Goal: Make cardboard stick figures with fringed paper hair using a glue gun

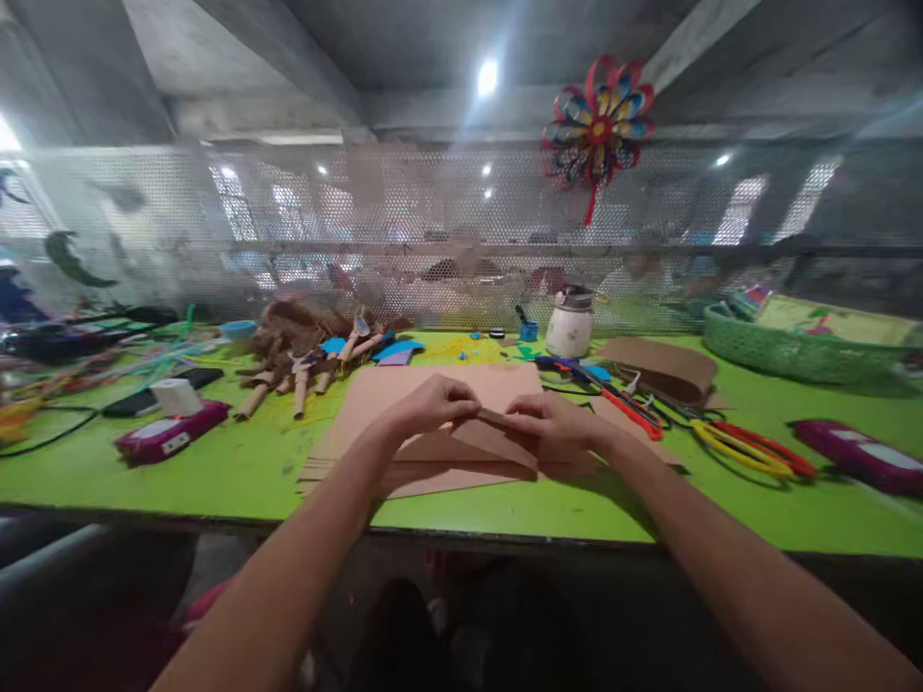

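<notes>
A stack of brown paper sheets (375, 404) lies near the front edge of the green table. Above it, my left hand (434, 404) pinches the raised, rolled edge of a brown sheet (497, 444). My right hand (552, 421) holds the same edge a little to the right, its fingers closed on it. The rest of that sheet slopes down onto the stack between and below my hands.
Brown paper rolls (299, 384) and a purple power strip (173, 432) are on the left of the green table (237, 485). A white jar (569, 327) stands behind the stack. Red-handled scissors (635, 413), yellow-handled scissors (742, 450), another purple strip (858, 454) and a green basket (800, 351) are on the right.
</notes>
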The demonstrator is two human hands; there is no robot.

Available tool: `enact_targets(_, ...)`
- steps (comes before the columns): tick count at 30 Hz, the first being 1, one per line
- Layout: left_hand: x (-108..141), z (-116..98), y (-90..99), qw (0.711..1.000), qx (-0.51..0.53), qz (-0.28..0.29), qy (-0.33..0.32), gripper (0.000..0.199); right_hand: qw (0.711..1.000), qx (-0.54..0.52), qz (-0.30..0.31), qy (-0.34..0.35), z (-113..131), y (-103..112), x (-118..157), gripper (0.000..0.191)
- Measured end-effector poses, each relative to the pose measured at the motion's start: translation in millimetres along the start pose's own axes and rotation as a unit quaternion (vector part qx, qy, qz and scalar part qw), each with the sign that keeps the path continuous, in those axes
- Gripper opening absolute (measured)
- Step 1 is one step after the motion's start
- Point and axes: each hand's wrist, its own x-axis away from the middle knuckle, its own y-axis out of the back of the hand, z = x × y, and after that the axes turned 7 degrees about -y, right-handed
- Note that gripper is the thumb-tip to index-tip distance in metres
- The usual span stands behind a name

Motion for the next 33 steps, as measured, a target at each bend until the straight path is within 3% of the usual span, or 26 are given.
enact_targets(5,1,-9,-4.2,0.999,0.000,0.029,-0.031,0.025,1.000,-0.012,-0.023,0.004,-2,-3,-1,0.040)
enact_targets(14,-5,2,-24.7,0.990,-0.124,0.021,-0.056,0.028,0.997,-0.066,-0.030,0.010,1,-10,0,0.031)
enact_targets(21,-9,9,-18.8,0.993,-0.078,0.036,-0.078,0.032,0.999,-0.048,-0.013,0.019,0,-6,-1,0.035)
enact_targets(25,-9,14,-16.7,0.996,-0.071,0.017,-0.053,0.033,0.999,-0.043,0.000,0.001,-7,-4,-2,0.036)
enact_targets(33,-5,14,-7.8,0.997,-0.052,0.047,-0.011,0.022,0.997,-0.065,0.029,-0.012,-18,2,-1,0.027)
